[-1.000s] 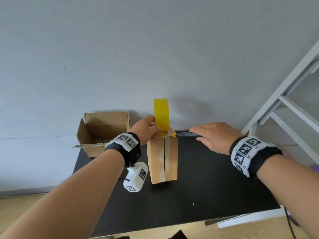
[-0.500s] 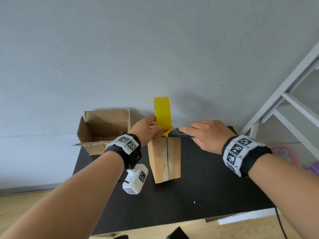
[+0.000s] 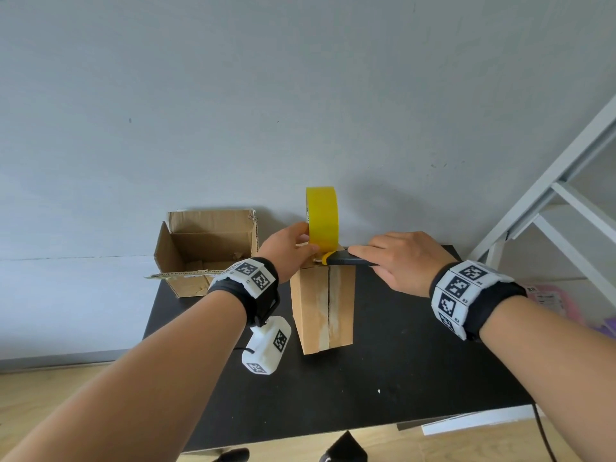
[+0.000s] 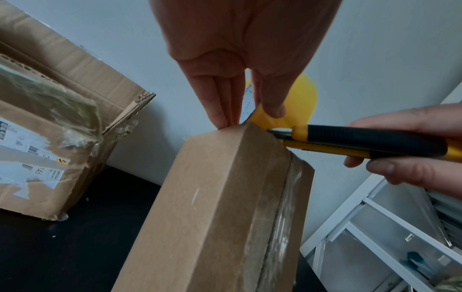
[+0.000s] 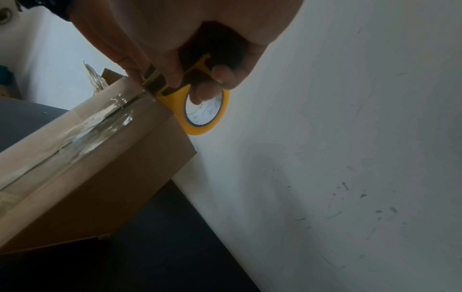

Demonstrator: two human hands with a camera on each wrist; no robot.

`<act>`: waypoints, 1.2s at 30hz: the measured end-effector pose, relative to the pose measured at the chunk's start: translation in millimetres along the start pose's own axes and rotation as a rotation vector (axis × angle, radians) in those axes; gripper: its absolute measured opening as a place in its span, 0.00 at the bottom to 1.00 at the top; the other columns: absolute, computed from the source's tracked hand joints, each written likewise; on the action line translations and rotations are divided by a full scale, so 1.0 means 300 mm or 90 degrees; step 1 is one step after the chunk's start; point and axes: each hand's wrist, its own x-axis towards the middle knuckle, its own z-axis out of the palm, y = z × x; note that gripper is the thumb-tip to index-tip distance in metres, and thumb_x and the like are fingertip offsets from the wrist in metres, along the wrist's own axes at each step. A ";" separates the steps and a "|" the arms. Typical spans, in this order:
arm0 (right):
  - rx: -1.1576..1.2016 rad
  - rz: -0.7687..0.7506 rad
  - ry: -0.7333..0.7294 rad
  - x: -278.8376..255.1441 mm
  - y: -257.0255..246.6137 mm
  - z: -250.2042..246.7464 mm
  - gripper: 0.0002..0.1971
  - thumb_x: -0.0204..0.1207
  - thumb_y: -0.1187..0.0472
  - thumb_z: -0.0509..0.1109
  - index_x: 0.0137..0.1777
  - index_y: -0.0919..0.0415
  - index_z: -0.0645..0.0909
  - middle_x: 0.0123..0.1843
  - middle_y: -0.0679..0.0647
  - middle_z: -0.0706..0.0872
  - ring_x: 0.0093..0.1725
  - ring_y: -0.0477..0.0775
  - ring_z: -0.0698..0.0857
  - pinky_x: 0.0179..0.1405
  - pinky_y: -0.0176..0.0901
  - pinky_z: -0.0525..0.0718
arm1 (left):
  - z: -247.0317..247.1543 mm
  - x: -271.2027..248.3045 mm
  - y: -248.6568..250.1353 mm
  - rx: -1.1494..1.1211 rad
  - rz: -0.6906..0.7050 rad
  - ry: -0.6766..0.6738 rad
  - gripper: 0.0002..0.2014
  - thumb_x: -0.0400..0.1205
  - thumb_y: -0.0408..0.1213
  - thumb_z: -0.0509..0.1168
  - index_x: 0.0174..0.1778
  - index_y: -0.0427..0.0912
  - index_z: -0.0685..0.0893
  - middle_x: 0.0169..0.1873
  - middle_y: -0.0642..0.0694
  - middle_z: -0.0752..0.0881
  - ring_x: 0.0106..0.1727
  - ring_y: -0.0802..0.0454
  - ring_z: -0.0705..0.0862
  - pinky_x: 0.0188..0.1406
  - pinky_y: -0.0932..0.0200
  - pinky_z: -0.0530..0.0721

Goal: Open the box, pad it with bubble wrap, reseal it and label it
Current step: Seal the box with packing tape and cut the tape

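My left hand (image 3: 286,248), fingers straight, pins the cardboard box (image 3: 321,308) at twelve o'clock so my right hand (image 3: 400,261), gripping the utility knife (image 3: 346,260), can cut steadily.

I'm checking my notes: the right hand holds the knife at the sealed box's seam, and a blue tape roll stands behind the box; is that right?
Not quite: the tape roll is yellow, not blue, as the head view shows. The right hand does hold the knife at the seam of the box, with the roll behind it.
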 end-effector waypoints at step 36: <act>-0.043 0.092 -0.129 -0.046 0.052 -0.038 0.17 0.68 0.59 0.75 0.58 0.51 0.85 0.31 0.48 0.83 0.27 0.54 0.81 0.20 0.42 0.79 | -0.001 -0.003 0.001 0.038 0.002 0.006 0.12 0.82 0.45 0.64 0.61 0.51 0.80 0.62 0.50 0.85 0.63 0.50 0.82 0.64 0.45 0.80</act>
